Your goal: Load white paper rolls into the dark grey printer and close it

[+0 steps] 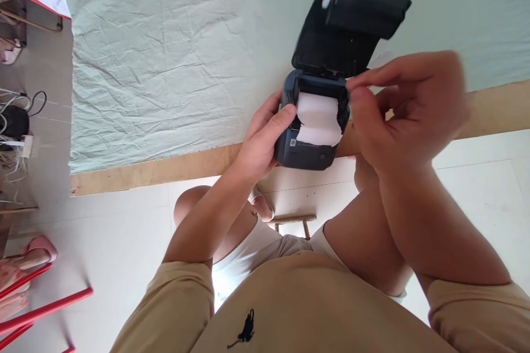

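A small dark label printer is held over the table's front edge. Its black lid is swung up and back. Inside lies a roll of white paper, its torn end lying over the front of the body. My left hand grips the printer's left side, thumb on top by the paper. At the right rim near the hinge is my right hand, slightly blurred, with thumb and index finger pinched together. Whether anything sits between those fingertips I cannot make out.
A pale green cloth covers the table, with a bare wooden edge in front. Cables lie at the left. Red bars and another person's pink shoe show at lower left. Under the table is a wooden rung.
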The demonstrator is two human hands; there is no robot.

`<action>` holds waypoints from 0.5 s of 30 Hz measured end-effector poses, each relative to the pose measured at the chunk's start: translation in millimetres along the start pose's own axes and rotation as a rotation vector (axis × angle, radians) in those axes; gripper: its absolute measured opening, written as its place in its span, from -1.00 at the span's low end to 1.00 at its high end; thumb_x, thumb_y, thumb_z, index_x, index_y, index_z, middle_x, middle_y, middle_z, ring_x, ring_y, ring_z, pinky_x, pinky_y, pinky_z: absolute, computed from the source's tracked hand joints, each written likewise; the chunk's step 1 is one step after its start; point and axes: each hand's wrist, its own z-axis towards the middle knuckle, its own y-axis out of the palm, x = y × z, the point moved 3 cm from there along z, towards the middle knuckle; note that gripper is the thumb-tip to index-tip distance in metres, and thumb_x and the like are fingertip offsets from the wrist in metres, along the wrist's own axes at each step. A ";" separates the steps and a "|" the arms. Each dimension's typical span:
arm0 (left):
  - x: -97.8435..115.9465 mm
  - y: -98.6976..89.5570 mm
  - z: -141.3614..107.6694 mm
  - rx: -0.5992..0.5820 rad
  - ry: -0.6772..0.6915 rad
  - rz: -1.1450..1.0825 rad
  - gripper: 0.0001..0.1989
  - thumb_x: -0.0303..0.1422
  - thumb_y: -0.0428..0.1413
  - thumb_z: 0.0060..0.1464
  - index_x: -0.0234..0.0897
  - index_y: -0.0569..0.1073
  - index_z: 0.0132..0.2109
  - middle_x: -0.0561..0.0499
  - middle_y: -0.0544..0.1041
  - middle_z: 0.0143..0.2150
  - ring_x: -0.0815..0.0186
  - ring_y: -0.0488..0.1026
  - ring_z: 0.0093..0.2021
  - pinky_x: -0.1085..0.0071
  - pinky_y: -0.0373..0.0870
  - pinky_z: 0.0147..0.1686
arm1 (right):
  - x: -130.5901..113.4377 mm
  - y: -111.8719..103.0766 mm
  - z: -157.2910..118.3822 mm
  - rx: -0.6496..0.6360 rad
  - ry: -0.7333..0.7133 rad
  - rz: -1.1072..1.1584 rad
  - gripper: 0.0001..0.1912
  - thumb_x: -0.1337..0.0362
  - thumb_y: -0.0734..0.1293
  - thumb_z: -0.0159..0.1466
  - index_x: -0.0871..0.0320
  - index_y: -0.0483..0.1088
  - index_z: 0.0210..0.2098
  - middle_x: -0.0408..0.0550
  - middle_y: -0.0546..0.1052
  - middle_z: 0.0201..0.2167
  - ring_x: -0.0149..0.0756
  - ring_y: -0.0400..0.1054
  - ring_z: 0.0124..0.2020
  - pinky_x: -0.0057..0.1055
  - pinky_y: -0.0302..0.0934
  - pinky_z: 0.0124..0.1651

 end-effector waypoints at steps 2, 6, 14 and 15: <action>1.9 1.6 -1.2 -0.003 0.007 0.002 -0.54 0.12 0.37 0.39 -0.12 0.67 0.14 0.01 0.78 -0.15 0.09 0.83 -0.07 0.24 0.76 -0.21 | -1.8 -8.5 -0.1 -0.017 -0.002 -0.036 -0.67 0.12 0.50 0.47 -0.08 0.56 0.21 -0.14 0.70 -0.27 -0.09 0.68 -0.12 -0.26 0.48 -0.21; 5.6 4.0 -4.6 -0.014 0.003 0.013 -0.55 0.12 0.36 0.41 -0.14 0.68 0.11 0.01 0.75 -0.15 0.14 0.79 -0.13 0.26 0.69 -0.24 | -2.4 -20.9 4.0 -0.048 -0.062 -0.154 -0.74 0.15 0.51 0.40 -0.08 0.65 0.07 -0.16 0.66 -0.36 -0.14 0.57 -0.33 -0.23 0.34 -0.31; 7.3 4.5 -7.2 -0.021 -0.019 0.037 -0.54 0.12 0.35 0.42 -0.17 0.65 0.10 -0.07 0.81 0.08 -0.01 0.80 0.24 0.14 0.77 0.15 | -10.9 -43.6 2.6 -0.080 -0.187 -0.060 -0.64 0.13 0.56 0.36 -0.19 0.68 0.15 -0.19 0.73 -0.24 -0.25 0.49 -0.47 -0.22 0.36 -0.42; 6.0 3.8 -6.6 -0.006 -0.017 0.036 -0.55 0.11 0.34 0.43 -0.17 0.65 0.12 -0.07 0.81 0.06 -0.03 0.80 0.25 0.13 0.78 0.14 | -8.0 -48.8 1.7 -0.060 -0.147 -0.019 -0.62 0.05 0.52 0.43 -0.24 0.64 0.23 -0.17 0.73 -0.14 -0.24 0.54 -0.43 -0.21 0.44 -0.40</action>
